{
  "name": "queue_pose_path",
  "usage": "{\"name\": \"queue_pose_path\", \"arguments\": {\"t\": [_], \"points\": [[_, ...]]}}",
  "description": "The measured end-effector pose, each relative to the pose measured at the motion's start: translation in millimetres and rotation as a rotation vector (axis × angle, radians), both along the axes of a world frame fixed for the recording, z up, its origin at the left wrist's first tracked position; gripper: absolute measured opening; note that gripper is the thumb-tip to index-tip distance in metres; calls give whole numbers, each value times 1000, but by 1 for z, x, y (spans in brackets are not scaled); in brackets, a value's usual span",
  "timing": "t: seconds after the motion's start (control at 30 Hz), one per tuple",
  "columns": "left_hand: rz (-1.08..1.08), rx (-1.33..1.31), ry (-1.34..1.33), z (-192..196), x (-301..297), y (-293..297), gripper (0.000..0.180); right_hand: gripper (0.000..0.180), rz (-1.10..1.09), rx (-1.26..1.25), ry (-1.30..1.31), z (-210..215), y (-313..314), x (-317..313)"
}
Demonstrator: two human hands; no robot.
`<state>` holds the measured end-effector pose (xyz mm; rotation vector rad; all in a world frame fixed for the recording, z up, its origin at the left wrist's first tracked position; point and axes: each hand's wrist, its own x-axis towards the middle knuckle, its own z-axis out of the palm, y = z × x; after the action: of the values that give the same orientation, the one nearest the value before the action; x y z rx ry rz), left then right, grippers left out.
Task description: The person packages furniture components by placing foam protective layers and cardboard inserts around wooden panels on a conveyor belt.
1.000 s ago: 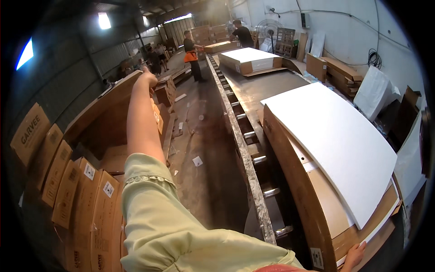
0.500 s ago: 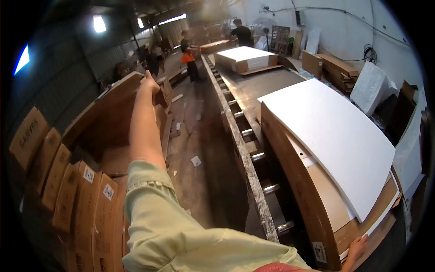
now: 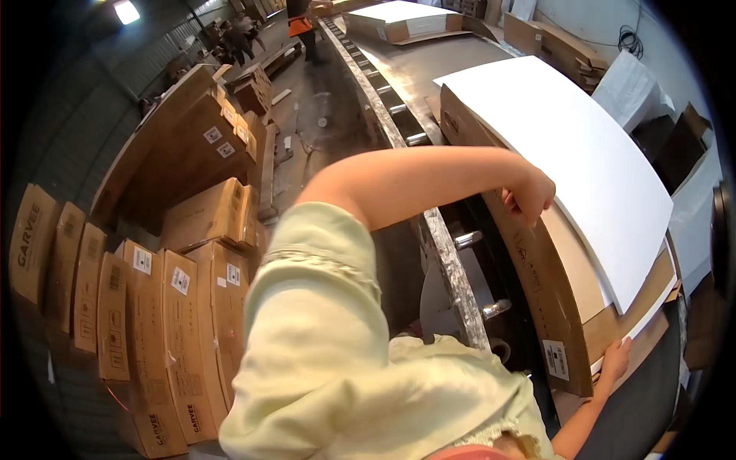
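A long open cardboard carton (image 3: 548, 299) lies on the roller line, with a large white panel (image 3: 575, 161) resting askew on top of its contents. Beneath that panel a tan board (image 3: 571, 264) shows. My left arm reaches across to the carton's left wall, and my left hand (image 3: 530, 195) is there with its fingers curled in. Whether it grips the rim or anything small is hidden. At the carton's near right end, my right hand (image 3: 616, 359) is closed on the edge, beside a white strip (image 3: 652, 310).
Metal rollers (image 3: 468, 240) and a worn rail (image 3: 452, 268) run along the carton's left. Upright cartons (image 3: 180, 353) stand at my left. Farther along the line sits another carton topped with white (image 3: 402, 23). A person in dark clothes with orange (image 3: 301, 27) stands beyond.
My left arm, stretched forward before, has swung right and bent, bringing the hand to the carton's left wall. My right hand stays at the near edge. The view has tilted down.
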<state>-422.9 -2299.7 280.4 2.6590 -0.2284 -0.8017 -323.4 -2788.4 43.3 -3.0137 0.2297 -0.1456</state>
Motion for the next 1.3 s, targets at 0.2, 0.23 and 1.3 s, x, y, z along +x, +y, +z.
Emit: {"name": "queue_pose_path", "arguments": {"t": [0.2, 0.23, 1.3], "points": [[-332, -69, -437, -82, -11, -79, 36, 60, 168, 143, -4, 8, -34, 6], [-389, -123, -548, -98, -21, -86, 33, 63, 299, 276, -41, 5, -36, 8], [-529, -68, -530, -125, 12, -187, 69, 38, -171, 984, -432, 52, -208, -140]]}}
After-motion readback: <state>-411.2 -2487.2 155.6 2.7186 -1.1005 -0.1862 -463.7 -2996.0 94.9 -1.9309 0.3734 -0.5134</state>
